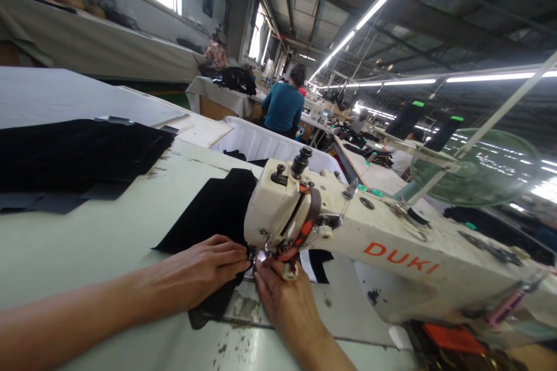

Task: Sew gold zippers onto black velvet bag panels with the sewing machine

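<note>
Here, a black cloth (217,203) lies on the pale worktop (139,232), running in from the left to the needle area of a sewing machine (387,226) lettered DUKI in orange. The left hand (213,266) rests on the cloth just left of the needle area, its fingers stretched out, close together and laid flat rather than gripping. The right hand (282,293) is just across from it, fingers bent and drawn in beside the needle area; whether they pinch anything I cannot tell. Farther left lies a pile of dark pieces (78,151), and behind the machine stands a white bin (282,142)
</note>
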The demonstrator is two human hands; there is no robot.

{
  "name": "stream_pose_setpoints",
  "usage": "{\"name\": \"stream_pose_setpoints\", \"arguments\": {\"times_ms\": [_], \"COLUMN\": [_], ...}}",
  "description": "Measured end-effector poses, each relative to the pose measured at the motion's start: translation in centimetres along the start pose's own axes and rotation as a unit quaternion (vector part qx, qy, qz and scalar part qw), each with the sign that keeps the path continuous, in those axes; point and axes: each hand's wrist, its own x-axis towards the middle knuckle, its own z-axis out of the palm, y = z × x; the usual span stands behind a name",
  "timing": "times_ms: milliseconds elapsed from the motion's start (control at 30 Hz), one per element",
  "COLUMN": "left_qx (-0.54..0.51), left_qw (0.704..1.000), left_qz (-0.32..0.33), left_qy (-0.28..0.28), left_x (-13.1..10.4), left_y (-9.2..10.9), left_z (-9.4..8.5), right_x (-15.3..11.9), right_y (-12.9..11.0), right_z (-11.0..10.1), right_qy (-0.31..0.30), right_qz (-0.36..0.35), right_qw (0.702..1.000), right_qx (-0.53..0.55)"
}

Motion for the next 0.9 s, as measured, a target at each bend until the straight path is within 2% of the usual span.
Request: {"name": "stream_pose_setpoints", "arguments": {"times_ms": [433,533,633,733,833,900], "left_qx": [-0.006,-0.056,-0.149,-0.164,-0.117,-0.088], "left_qw": [0.999,0.994,0.98,0.974,0.972,0.973], "left_qz": [-0.039,-0.081,-0.123,-0.158,-0.201,-0.214], "left_qy": [-0.016,-0.045,-0.047,-0.017,0.007,-0.005], "left_x": [0.2,0.3,0.3,0.5,1.1,2.1], "left_y": [0.2,0.5,0.4,-1.0,-3.6,-5.5], "left_z": [-0.2,-1.1,-2.3,-3.1,-3.1,-2.8], "right_x": [0.2,-0.1,-0.5,-1.0,-1.3,-1.3], "right_y": [-0.1,-0.1,0.2,0.9,1.6,1.7], "right_z": [-0.2,-0.1,0.2,0.8,1.3,1.5], "right_qy": [-0.01,-0.038,-0.031,-0.01,-0.017,-0.015], "right_qz": [0.025,0.041,0.051,0.027,0.024,0.041], "right_qw": [1.0,0.998,0.998,1.0,0.999,0.999], "right_qx": [-0.004,-0.002,0.001,-0.008,-0.018,-0.011]}}
